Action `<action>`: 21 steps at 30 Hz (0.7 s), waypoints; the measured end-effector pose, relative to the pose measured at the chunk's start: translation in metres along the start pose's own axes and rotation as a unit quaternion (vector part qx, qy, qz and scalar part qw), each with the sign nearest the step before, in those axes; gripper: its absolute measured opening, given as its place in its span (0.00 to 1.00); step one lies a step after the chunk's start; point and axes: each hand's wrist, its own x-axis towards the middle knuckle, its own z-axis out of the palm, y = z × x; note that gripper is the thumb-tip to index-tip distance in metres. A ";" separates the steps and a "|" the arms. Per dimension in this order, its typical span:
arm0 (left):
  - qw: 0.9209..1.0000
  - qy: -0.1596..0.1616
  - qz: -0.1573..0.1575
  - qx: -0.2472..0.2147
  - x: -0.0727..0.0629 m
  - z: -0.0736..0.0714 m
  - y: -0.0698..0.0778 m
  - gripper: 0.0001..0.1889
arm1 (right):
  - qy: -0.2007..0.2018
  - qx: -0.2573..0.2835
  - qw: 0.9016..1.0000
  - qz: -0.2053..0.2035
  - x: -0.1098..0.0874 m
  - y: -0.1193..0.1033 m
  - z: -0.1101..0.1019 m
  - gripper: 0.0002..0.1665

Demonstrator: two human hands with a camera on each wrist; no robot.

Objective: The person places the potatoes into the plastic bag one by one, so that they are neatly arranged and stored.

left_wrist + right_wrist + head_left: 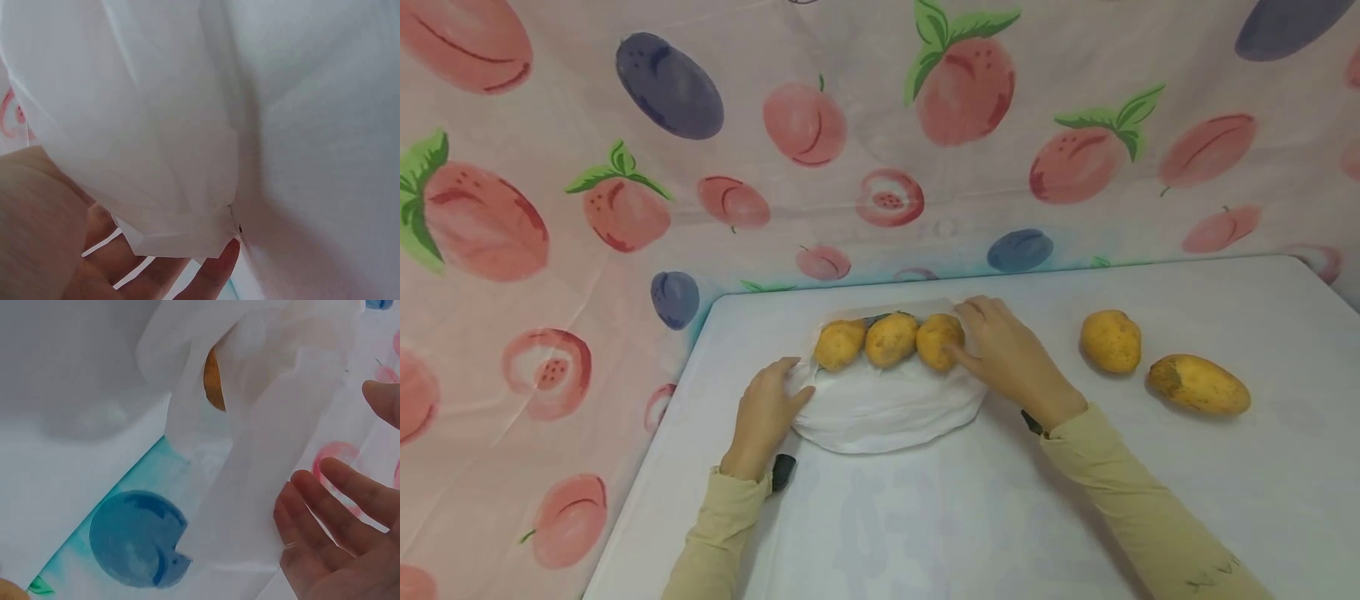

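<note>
A thin white bag (887, 412) lies on the table, with three potatoes (891, 339) in a row at its upper part. My left hand (765, 412) is at the bag's left side. In the left wrist view, its spread fingers (212, 272) reach along the bag's edge. My right hand (1011, 354) is at the bag's right side, thumb near the rightmost potato (938, 340). The right wrist view shows its fingers (340, 522) apart and fairly straight, fingertips by the bag's thin wall (250, 487). Part of a potato (213, 381) shows through the bag's opening there.
Two more potatoes, a round one (1111, 342) and a long one (1199, 385), lie to the right on the white table (925, 533). A fruit-printed cloth (850, 75) hangs behind and along the left side. Dark wrist devices (783, 472) show under both wrists.
</note>
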 end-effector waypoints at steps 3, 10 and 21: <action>1.000 0.001 0.001 0.000 0.000 0.000 0.001 0.27 | 0.016 -0.003 1.000 -0.008 -0.003 0.003 -0.002 0.33; 1.000 -0.010 -0.011 -0.003 -0.002 -0.001 0.002 0.27 | 0.044 -0.008 0.999 -0.022 -0.010 0.010 -0.007 0.30; 1.000 -0.010 -0.006 -0.005 -0.001 -0.002 0.001 0.28 | 0.036 -0.010 0.999 0.013 -0.020 0.027 -0.018 0.29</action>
